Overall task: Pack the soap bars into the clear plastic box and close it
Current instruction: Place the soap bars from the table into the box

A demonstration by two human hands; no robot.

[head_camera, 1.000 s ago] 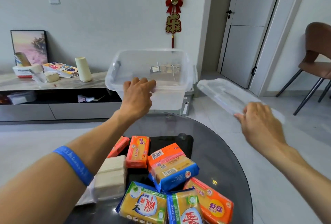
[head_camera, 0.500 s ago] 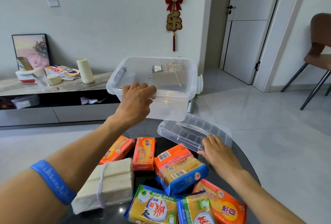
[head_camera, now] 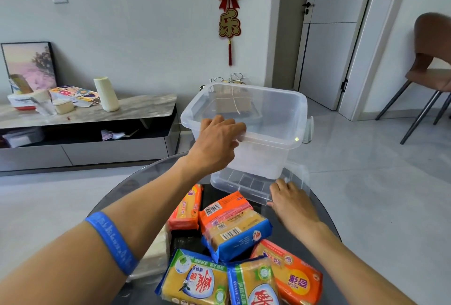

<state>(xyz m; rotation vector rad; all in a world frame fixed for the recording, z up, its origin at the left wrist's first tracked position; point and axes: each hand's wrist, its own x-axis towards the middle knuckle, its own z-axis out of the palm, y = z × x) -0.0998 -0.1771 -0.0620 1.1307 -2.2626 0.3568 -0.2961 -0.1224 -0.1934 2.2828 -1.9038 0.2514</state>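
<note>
My left hand (head_camera: 218, 140) grips the near rim of the clear plastic box (head_camera: 273, 119), which is open, empty and held just above the far side of the round dark glass table (head_camera: 136, 190). The box's clear lid (head_camera: 246, 186) lies upside down on the table beneath it, and my right hand (head_camera: 291, 203) rests on the lid's near right corner. Several wrapped soap bars lie in front: an orange one (head_camera: 186, 208), a blue and orange one (head_camera: 235, 228), a green and yellow one (head_camera: 195, 280), an orange one (head_camera: 292, 278) at the right, and white bars (head_camera: 156, 253) partly behind my left forearm.
A low marble-topped cabinet (head_camera: 136, 109) stands against the wall at the left with a cream cylinder (head_camera: 106, 95), a framed picture (head_camera: 29, 65) and small items. A brown chair (head_camera: 429, 70) stands at the right. Grey floor surrounds the table.
My right hand brought the lid from the air at the right down onto the table, and it now lies under the box. My left hand kept its hold on the box rim.
</note>
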